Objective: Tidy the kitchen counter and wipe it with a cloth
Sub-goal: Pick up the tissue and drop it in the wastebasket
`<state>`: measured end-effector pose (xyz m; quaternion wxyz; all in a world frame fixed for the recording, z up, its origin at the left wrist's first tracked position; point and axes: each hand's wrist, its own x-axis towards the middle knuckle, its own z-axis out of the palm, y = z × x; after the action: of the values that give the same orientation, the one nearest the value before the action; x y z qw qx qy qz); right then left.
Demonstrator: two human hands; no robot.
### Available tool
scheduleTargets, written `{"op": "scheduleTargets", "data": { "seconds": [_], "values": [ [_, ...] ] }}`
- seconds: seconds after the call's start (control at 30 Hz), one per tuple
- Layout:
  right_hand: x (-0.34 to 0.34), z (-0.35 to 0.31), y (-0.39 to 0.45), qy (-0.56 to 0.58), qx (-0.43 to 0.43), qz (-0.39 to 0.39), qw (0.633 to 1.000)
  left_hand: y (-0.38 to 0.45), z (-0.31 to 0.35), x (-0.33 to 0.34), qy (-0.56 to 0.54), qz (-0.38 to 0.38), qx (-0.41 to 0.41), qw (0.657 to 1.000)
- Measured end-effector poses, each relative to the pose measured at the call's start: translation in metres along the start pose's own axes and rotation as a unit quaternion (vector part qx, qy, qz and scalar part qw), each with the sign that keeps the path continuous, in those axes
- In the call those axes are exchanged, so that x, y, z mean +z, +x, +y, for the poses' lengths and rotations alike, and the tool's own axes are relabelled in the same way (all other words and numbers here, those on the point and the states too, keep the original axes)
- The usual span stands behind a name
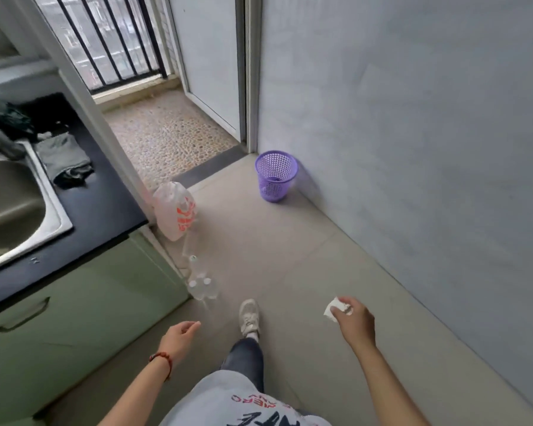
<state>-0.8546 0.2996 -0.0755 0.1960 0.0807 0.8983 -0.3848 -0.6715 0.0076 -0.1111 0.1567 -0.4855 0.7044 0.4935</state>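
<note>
Low in the frame, the left hand (180, 333) reaches forward with loosely curled fingers, holding nothing, while the right hand (353, 318) at lower right pinches a crumpled white paper (333, 310). Farther up, a grey cloth (63, 161) lies on the black counter (105, 207) at left, and a purple bin (276, 175) stands by the wall.

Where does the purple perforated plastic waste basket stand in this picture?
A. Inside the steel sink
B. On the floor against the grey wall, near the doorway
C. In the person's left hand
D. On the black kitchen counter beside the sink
B: the purple perforated plastic waste basket stands upright on the tiled floor, right beside the grey wall and close to the doorway threshold.
</note>
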Motion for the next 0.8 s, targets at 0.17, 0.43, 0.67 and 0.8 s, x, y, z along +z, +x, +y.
{"op": "scheduleTargets", "data": {
  "seconds": [0.17, 0.43, 0.67, 0.8],
  "values": [
    [0.006, -0.064, 0.093, 0.007, 0.001, 0.000, 1.000, 0.068, 0.068, -0.009, -0.023, 0.004, -0.013, 1.000],
    [-0.002, -0.153, 0.212, 0.006, 0.034, 0.012, 0.999, 0.181, 0.253, -0.030, 0.016, -0.034, 0.042, 0.998],
    [-0.002, -0.181, 0.307, 0.000, 0.073, -0.010, 0.997, 0.277, 0.395, -0.036, 0.015, -0.029, 0.097, 0.995],
    [0.005, -0.208, 0.382, -0.011, 0.076, -0.025, 0.997, 0.329, 0.441, -0.036, -0.003, -0.024, 0.082, 0.996]
  ]
}}
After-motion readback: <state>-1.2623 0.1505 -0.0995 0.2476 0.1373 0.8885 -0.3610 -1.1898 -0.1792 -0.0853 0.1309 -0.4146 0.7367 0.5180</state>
